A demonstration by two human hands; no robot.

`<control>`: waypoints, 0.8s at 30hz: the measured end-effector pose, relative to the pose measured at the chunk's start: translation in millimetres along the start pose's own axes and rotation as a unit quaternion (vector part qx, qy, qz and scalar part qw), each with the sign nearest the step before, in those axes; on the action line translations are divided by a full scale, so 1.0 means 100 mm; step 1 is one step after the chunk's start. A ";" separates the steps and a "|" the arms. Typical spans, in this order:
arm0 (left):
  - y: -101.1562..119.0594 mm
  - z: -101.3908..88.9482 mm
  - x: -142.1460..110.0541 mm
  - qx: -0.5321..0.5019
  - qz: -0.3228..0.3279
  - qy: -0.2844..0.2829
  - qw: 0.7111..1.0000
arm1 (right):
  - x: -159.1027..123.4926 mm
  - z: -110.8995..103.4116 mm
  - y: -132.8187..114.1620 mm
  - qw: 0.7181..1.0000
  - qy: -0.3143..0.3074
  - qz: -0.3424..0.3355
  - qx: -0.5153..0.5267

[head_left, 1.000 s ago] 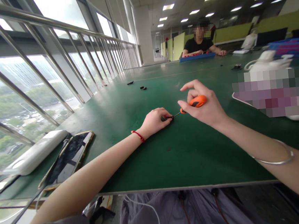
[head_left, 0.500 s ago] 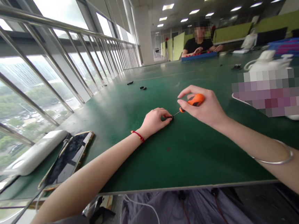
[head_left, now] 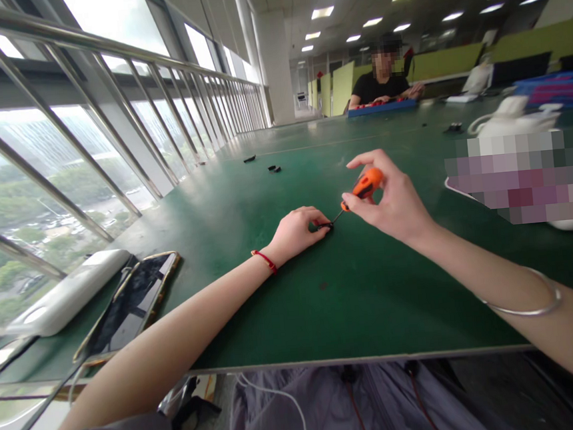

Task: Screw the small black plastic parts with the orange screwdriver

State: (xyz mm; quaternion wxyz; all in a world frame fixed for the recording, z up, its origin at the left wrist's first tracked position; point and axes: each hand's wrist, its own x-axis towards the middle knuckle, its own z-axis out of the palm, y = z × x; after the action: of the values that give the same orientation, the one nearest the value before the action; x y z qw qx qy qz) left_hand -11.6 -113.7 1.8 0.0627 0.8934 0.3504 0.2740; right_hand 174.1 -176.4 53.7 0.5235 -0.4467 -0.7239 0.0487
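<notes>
My left hand [head_left: 299, 232] rests on the green table and pinches a small black part [head_left: 325, 225] between thumb and fingers. What kind of part it is, I cannot make out. An orange-and-black screwdriver [head_left: 368, 182] is in my right hand [head_left: 396, 199], its handle held by the thumb and curled fingers, with the index finger raised off it. The thin shaft slants down to the left, and its tip meets the black part at my left fingertips.
On the left lie a phone [head_left: 129, 309] and a long white device [head_left: 70, 294] with cables. Small black pieces [head_left: 274, 169] lie farther back on the green table [head_left: 276, 329]. At the far end a person [head_left: 380, 86] sits behind a blue tray [head_left: 382, 108]. A partly blurred white object [head_left: 511, 115] stands right.
The screwdriver's handle has tilted up more steeply, and my right hand's fingers have shifted upward and opened slightly around it. My left hand and the black part have stayed put.
</notes>
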 end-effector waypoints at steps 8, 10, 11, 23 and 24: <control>0.00 0.01 0.01 -0.018 0.003 -0.003 1.000 | 0.00 0.02 0.03 0.999 0.010 -0.040 -0.003; -0.02 0.02 0.01 -0.027 0.005 -0.003 1.000 | 0.00 0.02 0.04 0.999 0.010 -0.042 0.003; -0.03 0.02 0.01 -0.033 0.005 -0.004 0.999 | 0.00 0.02 0.03 0.999 0.003 -0.037 -0.001; -0.06 0.05 0.02 -0.073 0.001 -0.002 0.997 | -0.01 0.04 0.03 0.999 0.002 -0.017 -0.031; -0.07 0.05 0.02 -0.074 0.001 -0.002 0.997 | -0.01 0.04 0.02 0.999 -0.008 -0.004 -0.037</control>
State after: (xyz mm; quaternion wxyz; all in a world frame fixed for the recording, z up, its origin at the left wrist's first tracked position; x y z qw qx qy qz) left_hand -11.7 -106.9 -3.3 0.1294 0.8874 0.3277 0.2974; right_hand 172.6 -174.4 50.0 0.5012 -0.4623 -0.7311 0.0226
